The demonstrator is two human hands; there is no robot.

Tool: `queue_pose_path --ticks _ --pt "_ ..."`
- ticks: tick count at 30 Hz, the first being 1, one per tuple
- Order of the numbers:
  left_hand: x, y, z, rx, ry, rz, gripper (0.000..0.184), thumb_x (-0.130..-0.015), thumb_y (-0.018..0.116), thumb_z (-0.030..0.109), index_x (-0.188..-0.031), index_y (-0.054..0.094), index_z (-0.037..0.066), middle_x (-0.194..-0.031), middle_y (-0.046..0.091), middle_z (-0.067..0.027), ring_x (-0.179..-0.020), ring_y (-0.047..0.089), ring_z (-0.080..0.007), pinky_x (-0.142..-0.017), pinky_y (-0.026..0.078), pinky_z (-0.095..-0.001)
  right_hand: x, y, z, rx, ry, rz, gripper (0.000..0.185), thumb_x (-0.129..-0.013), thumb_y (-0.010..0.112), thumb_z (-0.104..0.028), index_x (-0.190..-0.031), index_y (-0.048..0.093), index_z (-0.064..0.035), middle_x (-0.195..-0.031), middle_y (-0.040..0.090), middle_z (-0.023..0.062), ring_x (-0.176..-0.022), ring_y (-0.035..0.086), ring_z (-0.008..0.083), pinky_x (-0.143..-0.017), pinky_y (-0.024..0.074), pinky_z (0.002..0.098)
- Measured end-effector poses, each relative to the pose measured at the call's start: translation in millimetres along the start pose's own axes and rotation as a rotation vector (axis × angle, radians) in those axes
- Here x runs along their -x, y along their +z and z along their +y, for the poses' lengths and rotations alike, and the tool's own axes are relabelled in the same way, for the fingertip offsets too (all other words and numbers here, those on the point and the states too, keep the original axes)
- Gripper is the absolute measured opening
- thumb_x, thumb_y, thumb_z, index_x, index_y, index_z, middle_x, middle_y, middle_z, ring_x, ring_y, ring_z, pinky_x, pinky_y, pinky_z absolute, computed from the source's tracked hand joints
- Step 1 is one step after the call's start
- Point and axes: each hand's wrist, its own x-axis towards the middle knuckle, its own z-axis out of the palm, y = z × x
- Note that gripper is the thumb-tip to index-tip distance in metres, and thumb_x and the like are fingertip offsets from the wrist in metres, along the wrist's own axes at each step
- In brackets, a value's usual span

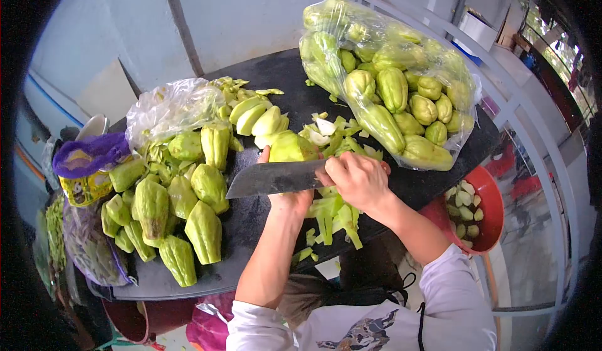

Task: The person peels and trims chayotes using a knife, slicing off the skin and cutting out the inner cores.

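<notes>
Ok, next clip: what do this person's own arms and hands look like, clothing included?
The left hand and right hand are ungloved, with no watch or band visible at either wrist. Both forearms are bare up to the loose, whitish sleeves of a top with a multicoloured print on its front. A dark cord hangs over it.

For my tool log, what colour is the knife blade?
The blade is dark grey, best seen in the head view.
</notes>
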Motion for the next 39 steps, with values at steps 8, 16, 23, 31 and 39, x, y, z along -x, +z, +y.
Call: queue_pose_path --ticks 8,16,23,31,39 --pt "6 10 6 -0.040 0.061 0.108 0.049 -0.095 0.045 0.048 -0.118 0.059 0.007 -0.107 0.065 -0.0135 -0.097 0.064 -0.0326 -0.088 0.053 -0.0489 15 -5 18 -0.103 0.170 -0.192 0.023 -0.077 0.073 -0.009 -0.083 0.051 -0.0064 -0.073 0.060 0.0124 -0.063 0.064 0.0346 -0.052 0.0513 0.0443" --pt "9 17 8 -0.110 0.042 0.058 0.051 -0.096 0.044 0.047 -0.121 0.058 0.005 -0.109 0.065 -0.0157 -0.096 0.063 -0.0327 -0.087 0.053 -0.0479 29 -15 27 -0.175 0.253 -0.256 0.024 -0.074 0.072 -0.004 -0.084 0.050 -0.0053 -0.072 0.062 0.0123 -0.066 0.065 0.0358 -0.055 0.0524 0.0452" --pt "8 8 -2 -0.166 0.045 0.015 0.054 -0.096 0.040 0.049 -0.125 0.058 0.006 -0.110 0.066 -0.0172 -0.100 0.064 -0.0336 -0.088 0.052 -0.0507 23 -24 18 -0.213 0.236 -0.250 0.023 -0.075 0.070 -0.004 -0.084 0.049 -0.0055 -0.075 0.063 0.0134 -0.066 0.065 0.0375 -0.055 0.0523 0.0457" --pt "13 6 -2 -0.182 0.022 -0.043 0.048 -0.092 0.049 0.047 -0.121 0.059 0.009 -0.109 0.067 -0.0074 -0.094 0.066 -0.0257 -0.076 0.056 -0.0463 26 -26 20 -0.210 0.347 -0.297 0.020 -0.081 0.068 -0.004 -0.086 0.048 -0.0035 -0.078 0.064 0.0188 -0.070 0.064 0.0409 -0.058 0.0518 0.0488" --pt "9 10 -1 -0.232 0.035 0.004 0.053 -0.091 0.045 0.053 -0.122 0.058 0.012 -0.110 0.066 -0.0104 -0.095 0.066 -0.0296 -0.069 0.056 -0.0530 34 -13 40 -0.297 0.375 -0.242 0.018 -0.087 0.066 -0.009 -0.087 0.049 -0.0030 -0.077 0.064 0.0199 -0.071 0.063 0.0436 -0.060 0.0511 0.0507"
